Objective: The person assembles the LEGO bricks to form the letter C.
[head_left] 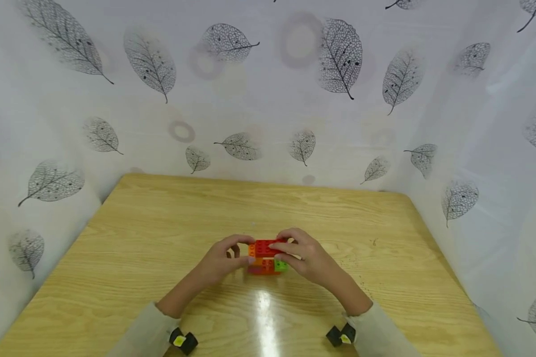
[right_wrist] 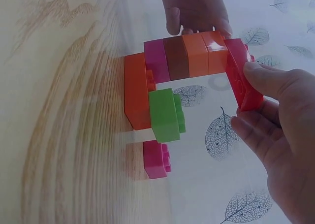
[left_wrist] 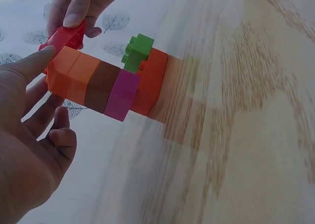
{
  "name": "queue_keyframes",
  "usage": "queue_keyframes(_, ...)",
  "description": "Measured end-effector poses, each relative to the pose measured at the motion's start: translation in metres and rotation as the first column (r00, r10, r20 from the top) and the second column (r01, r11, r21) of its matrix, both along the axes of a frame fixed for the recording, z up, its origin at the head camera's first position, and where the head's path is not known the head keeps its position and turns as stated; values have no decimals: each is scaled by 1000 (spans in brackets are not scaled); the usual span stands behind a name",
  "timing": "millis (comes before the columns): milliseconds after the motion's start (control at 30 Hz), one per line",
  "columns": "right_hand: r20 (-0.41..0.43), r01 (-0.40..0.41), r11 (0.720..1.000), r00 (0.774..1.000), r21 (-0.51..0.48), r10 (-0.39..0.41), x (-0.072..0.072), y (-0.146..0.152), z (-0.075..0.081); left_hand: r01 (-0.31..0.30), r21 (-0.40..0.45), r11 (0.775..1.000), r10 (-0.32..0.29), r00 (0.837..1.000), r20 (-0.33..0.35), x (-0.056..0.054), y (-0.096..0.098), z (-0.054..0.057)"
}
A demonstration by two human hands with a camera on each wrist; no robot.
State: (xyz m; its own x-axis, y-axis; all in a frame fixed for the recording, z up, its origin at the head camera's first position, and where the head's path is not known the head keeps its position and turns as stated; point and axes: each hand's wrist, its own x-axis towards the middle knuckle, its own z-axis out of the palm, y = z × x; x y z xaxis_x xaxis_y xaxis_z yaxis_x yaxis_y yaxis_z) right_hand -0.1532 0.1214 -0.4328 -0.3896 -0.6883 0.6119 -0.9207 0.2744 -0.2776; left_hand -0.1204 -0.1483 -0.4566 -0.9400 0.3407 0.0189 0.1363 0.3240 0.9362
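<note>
My right hand [head_left: 305, 254] pinches a long red brick [right_wrist: 242, 76] between thumb and fingers. The red brick lies across the top of a stack, one end overhanging. My left hand [head_left: 223, 258] grips the top of that stack with its thumb and forefinger, at the upper orange brick [left_wrist: 61, 71]. Below come a second orange brick [left_wrist: 82, 79], a brown brick [left_wrist: 102, 86] and a purple brick [left_wrist: 122, 95]. The stack stands at one end of a long orange-red base brick [left_wrist: 153, 83] on the table. A green brick [right_wrist: 165, 115] sits at the base's other end.
A pink brick [right_wrist: 155, 160] stands on the table beyond the green brick in the right wrist view; in the head view it does not show. The wooden table [head_left: 183, 208] is bordered by a pale leaf-print cloth [head_left: 259, 109] at the back and sides.
</note>
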Motion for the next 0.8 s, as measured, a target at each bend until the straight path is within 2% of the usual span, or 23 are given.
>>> queue_keyframes(333,14,4,1000,1000,-20,-4,2,0,0,-51,-16,999,49,992,-117,3,15,7)
queue_keyframes(500,17,4,1000,1000,-20,-4,2,-1,-1,-87,2,996,87,989,-122,5,20,8)
queue_keyframes(700,33,10,1000,999,-13,-10,1,0,0,-92,21,996,93,987,-128,5,20,7)
queue_keyframes(800,100,8,1000,995,-10,-7,1,3,0,-95,17,995,96,986,-138,5,20,6)
